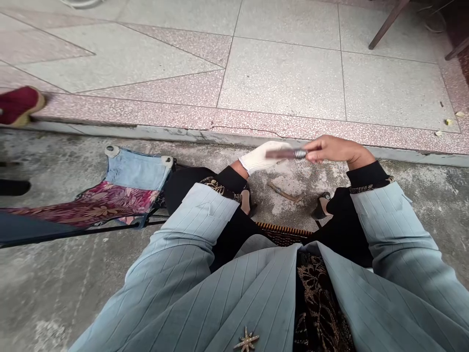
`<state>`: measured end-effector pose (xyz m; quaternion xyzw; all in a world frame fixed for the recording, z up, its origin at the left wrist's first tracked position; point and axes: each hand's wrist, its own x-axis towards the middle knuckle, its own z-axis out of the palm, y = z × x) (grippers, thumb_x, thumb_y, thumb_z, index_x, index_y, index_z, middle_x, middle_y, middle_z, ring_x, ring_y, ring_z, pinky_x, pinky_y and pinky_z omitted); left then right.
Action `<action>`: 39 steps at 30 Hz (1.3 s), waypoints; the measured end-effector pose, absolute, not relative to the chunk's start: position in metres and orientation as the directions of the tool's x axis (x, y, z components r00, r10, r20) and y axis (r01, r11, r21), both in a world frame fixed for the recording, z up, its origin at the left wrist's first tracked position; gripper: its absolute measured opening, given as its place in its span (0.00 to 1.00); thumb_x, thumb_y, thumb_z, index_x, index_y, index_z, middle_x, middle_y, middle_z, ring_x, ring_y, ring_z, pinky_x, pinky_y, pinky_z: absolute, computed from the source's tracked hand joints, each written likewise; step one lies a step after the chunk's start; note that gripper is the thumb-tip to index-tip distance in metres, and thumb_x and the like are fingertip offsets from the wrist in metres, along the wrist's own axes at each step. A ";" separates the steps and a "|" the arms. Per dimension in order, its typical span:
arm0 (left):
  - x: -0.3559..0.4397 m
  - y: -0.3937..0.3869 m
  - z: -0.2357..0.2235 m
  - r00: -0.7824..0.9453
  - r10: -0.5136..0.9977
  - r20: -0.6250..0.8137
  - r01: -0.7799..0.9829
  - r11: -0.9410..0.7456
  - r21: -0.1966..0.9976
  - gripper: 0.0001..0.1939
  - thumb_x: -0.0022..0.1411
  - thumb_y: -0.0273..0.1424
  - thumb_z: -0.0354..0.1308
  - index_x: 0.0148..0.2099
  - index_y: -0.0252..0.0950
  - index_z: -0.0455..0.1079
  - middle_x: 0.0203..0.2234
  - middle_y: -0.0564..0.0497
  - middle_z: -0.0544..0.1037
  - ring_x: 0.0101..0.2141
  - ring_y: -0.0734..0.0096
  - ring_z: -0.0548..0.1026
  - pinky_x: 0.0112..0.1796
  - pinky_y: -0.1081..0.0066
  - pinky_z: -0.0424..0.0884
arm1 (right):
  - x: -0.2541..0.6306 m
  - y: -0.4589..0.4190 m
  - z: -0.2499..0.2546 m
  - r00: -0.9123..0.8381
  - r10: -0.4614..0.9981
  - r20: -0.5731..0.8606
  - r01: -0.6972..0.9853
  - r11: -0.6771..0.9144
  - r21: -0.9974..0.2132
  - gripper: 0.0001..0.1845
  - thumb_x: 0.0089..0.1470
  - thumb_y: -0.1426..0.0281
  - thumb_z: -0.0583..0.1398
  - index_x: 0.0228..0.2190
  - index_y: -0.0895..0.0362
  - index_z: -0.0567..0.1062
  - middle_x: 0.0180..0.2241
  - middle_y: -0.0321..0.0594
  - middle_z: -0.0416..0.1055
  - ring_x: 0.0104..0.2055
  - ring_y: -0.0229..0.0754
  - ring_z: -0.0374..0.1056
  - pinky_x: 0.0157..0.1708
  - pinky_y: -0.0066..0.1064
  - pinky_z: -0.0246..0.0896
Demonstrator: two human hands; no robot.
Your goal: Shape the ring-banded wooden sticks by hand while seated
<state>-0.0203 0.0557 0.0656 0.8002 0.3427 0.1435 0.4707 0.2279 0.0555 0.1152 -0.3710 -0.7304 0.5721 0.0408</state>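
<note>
My left hand (264, 157) wears a white knitted glove and is held out over the ground near the step. My bare right hand (331, 149) is closed around one end of a narrow dark-brown piece (280, 154), bound with silvery wire (300, 154) beside my fingers. Its far end is smeared by motion and crosses in front of the glove. Whether the gloved fingers grip it cannot be made out. Below both hands, a crooked brown stick-like piece (284, 191) lies on the concrete between my shoes.
A low tiled step (282, 80) runs across in front. To the left stands a folding chair with denim and floral fabric (119, 200); a red shoe (20, 105) rests on the step's edge. Wooden furniture legs (388, 24) stand at upper right. A woven seat edge (284, 232) shows beneath me.
</note>
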 end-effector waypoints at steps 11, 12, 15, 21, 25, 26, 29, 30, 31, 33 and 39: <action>-0.008 0.044 0.066 0.742 0.662 -0.101 0.485 -0.428 0.762 0.17 0.68 0.37 0.47 0.42 0.32 0.74 0.28 0.52 0.74 0.28 0.73 0.68 0.33 0.73 0.62 | 0.218 0.064 0.095 -0.211 0.967 -0.146 0.884 0.125 -0.450 0.15 0.59 0.62 0.57 0.41 0.57 0.79 0.31 0.42 0.73 0.31 0.41 0.64 0.31 0.32 0.54; -0.007 0.044 0.065 0.740 0.663 -0.113 0.514 -0.449 0.731 0.18 0.68 0.37 0.47 0.42 0.32 0.75 0.28 0.52 0.74 0.28 0.73 0.68 0.33 0.73 0.61 | 0.216 0.063 0.095 -0.216 0.961 -0.173 0.926 0.145 -0.348 0.16 0.60 0.62 0.56 0.43 0.55 0.79 0.34 0.43 0.75 0.33 0.44 0.66 0.32 0.33 0.54; -0.007 0.044 0.062 0.734 0.663 -0.148 0.585 -0.505 0.635 0.17 0.67 0.38 0.48 0.41 0.34 0.75 0.28 0.51 0.75 0.27 0.71 0.69 0.32 0.72 0.60 | 0.210 0.059 0.094 -0.244 0.891 -0.384 0.968 0.202 -0.146 0.17 0.60 0.62 0.57 0.46 0.52 0.80 0.41 0.46 0.77 0.37 0.47 0.68 0.34 0.35 0.55; -0.011 0.048 0.060 0.789 0.608 -0.094 0.502 -0.548 0.669 0.16 0.66 0.36 0.49 0.43 0.34 0.75 0.32 0.50 0.77 0.30 0.71 0.71 0.32 0.73 0.60 | 0.211 0.055 0.100 -0.576 0.335 -0.746 0.815 0.311 -0.489 0.16 0.57 0.66 0.61 0.45 0.58 0.82 0.32 0.41 0.76 0.31 0.39 0.65 0.33 0.32 0.54; -0.017 0.053 0.066 0.725 0.684 -0.084 0.423 -0.345 0.838 0.15 0.65 0.37 0.51 0.43 0.33 0.74 0.30 0.51 0.76 0.28 0.75 0.69 0.31 0.74 0.62 | 0.231 0.055 0.121 -0.778 0.440 -0.449 0.561 0.164 -0.811 0.22 0.55 0.57 0.63 0.48 0.53 0.80 0.31 0.34 0.74 0.30 0.35 0.62 0.33 0.29 0.55; -0.018 0.054 0.067 0.707 0.702 -0.088 0.394 -0.288 0.873 0.14 0.66 0.37 0.51 0.43 0.33 0.74 0.28 0.51 0.75 0.26 0.77 0.68 0.30 0.75 0.62 | 0.237 0.055 0.125 -0.755 0.548 -0.361 0.504 0.132 -0.853 0.21 0.55 0.56 0.63 0.47 0.53 0.80 0.30 0.33 0.73 0.29 0.34 0.61 0.32 0.28 0.55; -0.016 0.052 0.069 0.681 0.723 -0.113 0.341 -0.177 0.923 0.13 0.66 0.36 0.50 0.40 0.33 0.72 0.26 0.53 0.72 0.23 0.79 0.64 0.27 0.76 0.60 | 0.246 0.057 0.129 -0.529 0.837 -0.137 0.346 0.066 -0.936 0.17 0.56 0.56 0.63 0.39 0.56 0.80 0.27 0.34 0.68 0.26 0.33 0.57 0.29 0.28 0.54; -0.015 0.050 0.069 0.686 0.718 -0.119 0.342 -0.174 0.923 0.13 0.66 0.36 0.50 0.39 0.34 0.72 0.26 0.53 0.72 0.23 0.79 0.64 0.27 0.76 0.60 | 0.246 0.057 0.128 -0.452 0.885 -0.109 0.331 0.053 -0.942 0.16 0.56 0.56 0.63 0.36 0.57 0.79 0.26 0.34 0.67 0.26 0.32 0.56 0.28 0.28 0.53; -0.013 0.048 0.069 0.694 0.709 -0.122 0.353 -0.188 0.917 0.13 0.65 0.36 0.51 0.39 0.34 0.72 0.26 0.53 0.72 0.23 0.79 0.64 0.27 0.76 0.60 | 0.246 0.058 0.126 -0.394 0.913 -0.106 0.343 0.039 -0.939 0.15 0.56 0.58 0.63 0.33 0.58 0.78 0.24 0.34 0.65 0.25 0.32 0.56 0.27 0.28 0.53; -0.010 0.045 0.068 0.712 0.692 -0.120 0.387 -0.244 0.889 0.14 0.65 0.37 0.51 0.39 0.33 0.73 0.26 0.54 0.71 0.24 0.78 0.64 0.29 0.75 0.61 | 0.244 0.061 0.120 -0.328 0.935 -0.137 0.426 0.017 -0.905 0.13 0.55 0.61 0.64 0.30 0.59 0.76 0.23 0.34 0.63 0.24 0.33 0.56 0.26 0.28 0.52; -0.007 0.044 0.064 0.727 0.676 -0.120 0.477 -0.372 0.796 0.16 0.66 0.37 0.49 0.41 0.32 0.74 0.28 0.52 0.74 0.30 0.73 0.68 0.36 0.72 0.64 | 0.246 0.067 0.111 -0.302 0.930 -0.211 0.643 0.035 -0.765 0.10 0.55 0.65 0.60 0.27 0.59 0.74 0.22 0.35 0.64 0.25 0.35 0.57 0.28 0.30 0.51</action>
